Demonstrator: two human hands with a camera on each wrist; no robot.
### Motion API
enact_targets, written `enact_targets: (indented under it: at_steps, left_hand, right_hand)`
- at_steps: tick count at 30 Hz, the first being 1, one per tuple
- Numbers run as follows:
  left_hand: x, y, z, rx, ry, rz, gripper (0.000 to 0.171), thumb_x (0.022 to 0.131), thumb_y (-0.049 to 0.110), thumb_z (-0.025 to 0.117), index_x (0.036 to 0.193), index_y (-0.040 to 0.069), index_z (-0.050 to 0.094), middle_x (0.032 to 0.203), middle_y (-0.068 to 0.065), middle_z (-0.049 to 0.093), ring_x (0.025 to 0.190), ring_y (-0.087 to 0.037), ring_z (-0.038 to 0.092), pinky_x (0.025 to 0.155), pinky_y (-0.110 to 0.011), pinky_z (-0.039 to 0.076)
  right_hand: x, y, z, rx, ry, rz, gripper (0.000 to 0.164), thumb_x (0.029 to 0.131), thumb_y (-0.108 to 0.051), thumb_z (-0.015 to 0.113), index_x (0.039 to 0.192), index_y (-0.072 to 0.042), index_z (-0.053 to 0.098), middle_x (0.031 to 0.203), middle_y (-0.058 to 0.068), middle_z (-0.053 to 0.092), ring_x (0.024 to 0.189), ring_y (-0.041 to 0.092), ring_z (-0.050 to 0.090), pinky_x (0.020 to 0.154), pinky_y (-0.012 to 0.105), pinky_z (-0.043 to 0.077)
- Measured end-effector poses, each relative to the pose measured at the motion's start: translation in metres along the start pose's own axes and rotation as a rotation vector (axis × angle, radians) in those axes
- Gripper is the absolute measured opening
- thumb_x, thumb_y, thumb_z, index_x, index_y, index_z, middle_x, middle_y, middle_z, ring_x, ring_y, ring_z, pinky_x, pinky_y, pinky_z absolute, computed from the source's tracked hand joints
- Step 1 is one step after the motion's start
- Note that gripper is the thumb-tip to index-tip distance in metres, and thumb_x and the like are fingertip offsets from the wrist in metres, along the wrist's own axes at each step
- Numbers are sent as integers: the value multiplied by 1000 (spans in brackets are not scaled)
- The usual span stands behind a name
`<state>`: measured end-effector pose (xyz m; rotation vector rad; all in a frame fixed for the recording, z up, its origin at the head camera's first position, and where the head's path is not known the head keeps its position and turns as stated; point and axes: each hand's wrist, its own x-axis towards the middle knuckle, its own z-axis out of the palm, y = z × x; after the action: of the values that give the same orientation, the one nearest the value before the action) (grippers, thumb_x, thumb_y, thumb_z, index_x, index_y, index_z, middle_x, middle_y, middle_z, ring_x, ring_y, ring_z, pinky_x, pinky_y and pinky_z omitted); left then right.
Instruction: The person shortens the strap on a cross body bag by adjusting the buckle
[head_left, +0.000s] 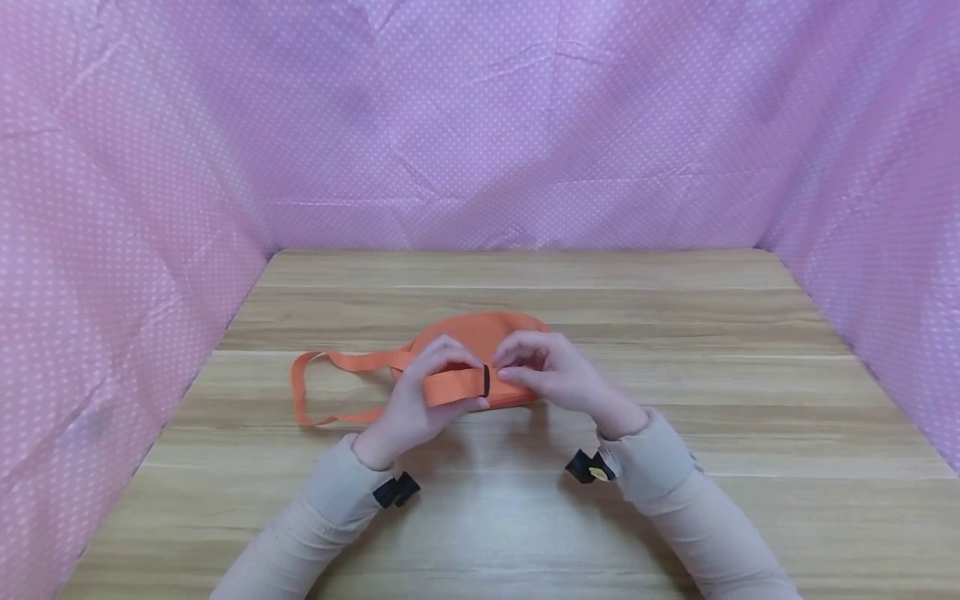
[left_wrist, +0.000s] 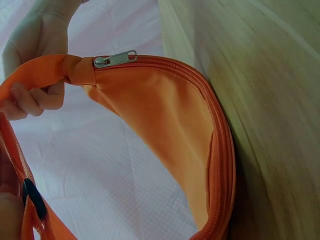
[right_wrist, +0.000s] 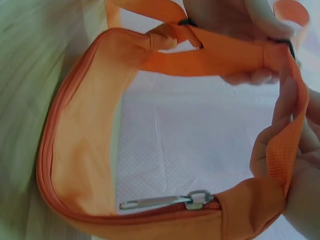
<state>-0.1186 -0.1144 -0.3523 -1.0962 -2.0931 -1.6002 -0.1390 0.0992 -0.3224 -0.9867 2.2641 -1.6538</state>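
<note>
An orange waist bag (head_left: 480,329) stands on the table, and its zip with a metal pull (left_wrist: 117,59) shows in both wrist views. My left hand (head_left: 408,408) holds the orange strap (head_left: 453,387) near a black slide buckle (head_left: 486,381), thumb and fingers around the webbing. Just right of the buckle, my right hand (head_left: 558,371) pinches the strap between thumb and fingers. In the right wrist view that hand (right_wrist: 300,165) has the webbing running across its fingers. The inner sides of both hands are partly hidden in the head view.
A loose loop of strap (head_left: 298,387) lies on the table left of the bag. The wood-grain table (head_left: 675,317) is bordered by pink dotted cloth (head_left: 480,125) at the back and sides. Dark wrist cameras (head_left: 396,490) sit on both sleeves.
</note>
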Motion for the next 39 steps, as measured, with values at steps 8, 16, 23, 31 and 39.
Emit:
enact_targets:
  at_steps: [8,16,23,31,39]
  left_hand:
    - [1,3,1,78,-18,-46,53,67,-2,82,112,0,55,106,-8,60,102,-18,56,91,-25,45]
    - [4,4,1,155,-65,-17,59,67,2,83,118,4,53,106,-8,59,99,-19,58,86,-29,51]
    - [5,9,-14,269,-179,-82,63,69,-6,79,125,8,53,118,-7,58,109,-19,54,93,-36,48]
    - [0,10,-32,342,-263,-218,46,87,8,67,131,11,53,122,-2,59,107,-14,57,89,-34,50]
    - [-1,8,-31,363,-118,-146,27,82,0,70,108,5,63,93,-3,64,80,-11,57,69,-26,51]
  right_hand:
    - [1,1,7,59,43,47,15,83,4,67,98,4,63,85,14,66,73,5,60,62,20,48]
    - [-1,-3,11,53,67,68,17,81,2,70,97,3,65,82,10,66,69,6,57,57,19,43]
    - [-5,3,7,59,92,84,17,81,2,70,97,4,65,81,10,67,68,5,58,58,20,45]
    - [-12,7,2,91,107,132,19,81,2,70,99,6,65,77,-3,64,63,5,56,55,19,44]
    - [-12,8,4,101,91,124,18,81,4,69,99,6,66,81,4,66,67,5,59,58,18,46]
